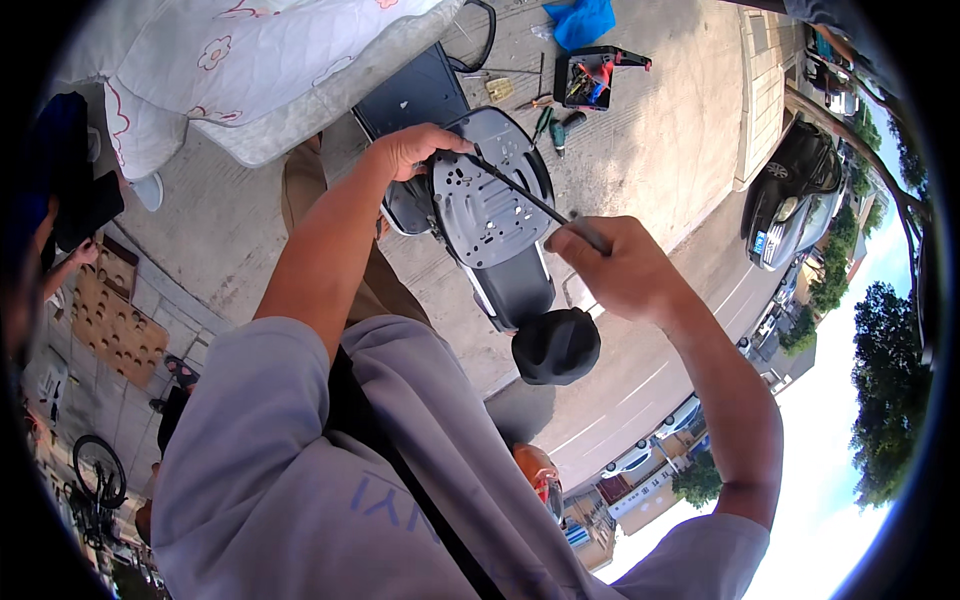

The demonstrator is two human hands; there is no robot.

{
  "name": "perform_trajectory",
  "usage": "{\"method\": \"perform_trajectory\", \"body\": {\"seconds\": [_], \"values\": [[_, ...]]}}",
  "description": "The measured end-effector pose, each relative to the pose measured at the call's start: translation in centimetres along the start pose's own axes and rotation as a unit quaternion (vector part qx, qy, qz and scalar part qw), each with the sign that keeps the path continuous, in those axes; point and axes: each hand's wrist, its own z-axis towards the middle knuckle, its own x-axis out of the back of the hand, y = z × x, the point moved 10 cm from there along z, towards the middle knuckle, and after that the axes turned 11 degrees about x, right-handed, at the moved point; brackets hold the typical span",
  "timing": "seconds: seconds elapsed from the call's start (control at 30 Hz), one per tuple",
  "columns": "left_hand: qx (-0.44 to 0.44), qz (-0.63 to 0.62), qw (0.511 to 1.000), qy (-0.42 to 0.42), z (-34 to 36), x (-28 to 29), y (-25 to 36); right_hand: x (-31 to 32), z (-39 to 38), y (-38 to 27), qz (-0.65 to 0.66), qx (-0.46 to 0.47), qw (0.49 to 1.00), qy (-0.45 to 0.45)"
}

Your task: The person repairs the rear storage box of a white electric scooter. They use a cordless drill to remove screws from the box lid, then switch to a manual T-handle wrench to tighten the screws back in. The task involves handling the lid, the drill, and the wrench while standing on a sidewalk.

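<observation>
My right hand (630, 265) is closed round the dark handle of what looks like a long screwdriver (525, 192). Its thin shaft slants up and left across a black metal plate (490, 212) full of holes and slots. At the shaft's far end, by the plate's upper left edge, the fingers of my left hand (415, 150) are pressed together; what they pinch is hidden. Below the plate lies a long black seat (512, 290), apparently a scooter's. A rounded black cap-like thing (556, 346) shows just beyond the seat's near end.
An open black toolbox (590, 80) stands on the concrete beside a blue bag (582, 22), a green power driver (562, 132) and pliers (538, 102). A flowered white cover (240, 60) hangs at upper left. A dark car (792, 195) is parked at right. Another person's hand (85, 252) shows at left.
</observation>
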Motion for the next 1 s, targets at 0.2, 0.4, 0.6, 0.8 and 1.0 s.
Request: {"method": "perform_trajectory", "body": {"seconds": [0.2,0.4,0.6,0.8,1.0], "values": [[0.012,0.005,1.000,0.006,-0.1,0.7,-0.1,-2.7,-2.2,4.2,0.470,-0.112,0.841,0.245],[0.010,-0.020,1.000,-0.003,0.6,0.8,-0.4,2.3,-6.1,-4.4,-0.131,0.331,0.818,0.452],[0.011,0.010,1.000,0.026,0.0,0.7,0.1,-0.8,-7.7,-6.5,-0.484,0.408,0.752,0.184],[0.007,0.016,0.999,0.050,-0.7,1.0,0.1,-2.7,-6.2,-9.6,-0.713,0.383,0.587,-0.012],[0.004,0.017,1.000,0.024,-0.4,0.9,-0.1,-2.7,-3.9,-8.5,-0.686,0.396,0.598,-0.123]]}}
